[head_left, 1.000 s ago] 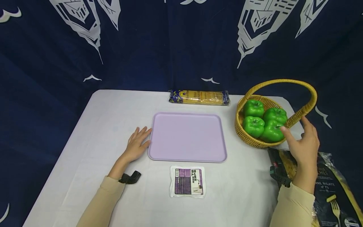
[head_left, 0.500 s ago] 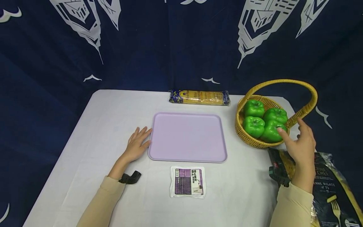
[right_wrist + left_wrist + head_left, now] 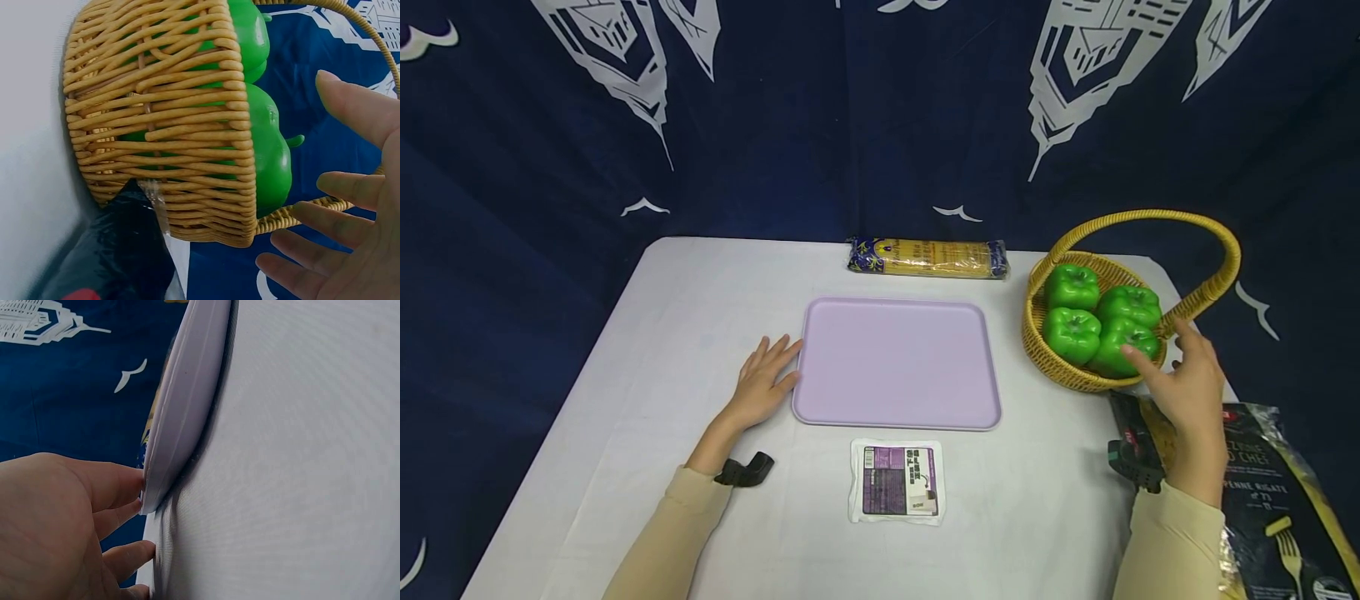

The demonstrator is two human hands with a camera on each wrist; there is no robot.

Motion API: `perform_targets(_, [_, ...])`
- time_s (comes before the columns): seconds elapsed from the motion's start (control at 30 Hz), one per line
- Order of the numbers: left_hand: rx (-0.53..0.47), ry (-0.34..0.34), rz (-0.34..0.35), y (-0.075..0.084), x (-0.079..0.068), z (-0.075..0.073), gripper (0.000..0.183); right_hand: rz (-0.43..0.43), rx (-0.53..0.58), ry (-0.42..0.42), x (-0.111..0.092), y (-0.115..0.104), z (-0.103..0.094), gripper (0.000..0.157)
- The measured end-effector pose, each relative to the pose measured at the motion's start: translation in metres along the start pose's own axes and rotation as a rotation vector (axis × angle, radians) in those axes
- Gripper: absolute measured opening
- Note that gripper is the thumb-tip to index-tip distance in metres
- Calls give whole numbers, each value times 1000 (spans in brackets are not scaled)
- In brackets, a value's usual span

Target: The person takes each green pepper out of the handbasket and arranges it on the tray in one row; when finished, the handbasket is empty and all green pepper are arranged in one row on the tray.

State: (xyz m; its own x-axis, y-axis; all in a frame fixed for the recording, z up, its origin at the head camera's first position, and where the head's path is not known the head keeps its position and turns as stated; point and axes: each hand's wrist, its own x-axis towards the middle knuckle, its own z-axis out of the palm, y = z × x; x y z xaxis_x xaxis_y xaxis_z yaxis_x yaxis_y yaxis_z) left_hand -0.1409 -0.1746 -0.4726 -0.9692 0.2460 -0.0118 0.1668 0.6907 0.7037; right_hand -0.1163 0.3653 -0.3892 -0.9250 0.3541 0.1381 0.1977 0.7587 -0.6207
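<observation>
My left hand (image 3: 762, 385) rests at the left edge of a lilac tray (image 3: 897, 364), fingers spread and fingertips at its rim. In the left wrist view the index finger meets the tray's side wall (image 3: 187, 406). At the right, my right hand (image 3: 1187, 383) hovers over the near right side of a wicker basket (image 3: 1060, 371), thumb and fingers apart and holding nothing. Several green bell peppers (image 3: 1072, 335) lie in the basket. The right wrist view shows the hand (image 3: 356, 219) just above the nearest pepper (image 3: 270, 150), with a gap between them.
A yellow and blue pasta packet (image 3: 928, 258) lies at the table's back edge. A white and purple pouch (image 3: 897, 481) is in front of the tray. A black penne bag (image 3: 1270, 492) lies under the right forearm. The basket's tall handle (image 3: 1150, 214) arches upward.
My right hand has moved left and slightly down, away from the basket handle and over the nearest bell pepper. The left hand and the tray have stayed still.
</observation>
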Motion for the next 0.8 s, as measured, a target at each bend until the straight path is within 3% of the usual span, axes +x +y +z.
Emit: perform_targets(0.8, [16, -2, -2, 0, 0, 0, 53, 9, -51, -89, 6, 7, 12, 88])
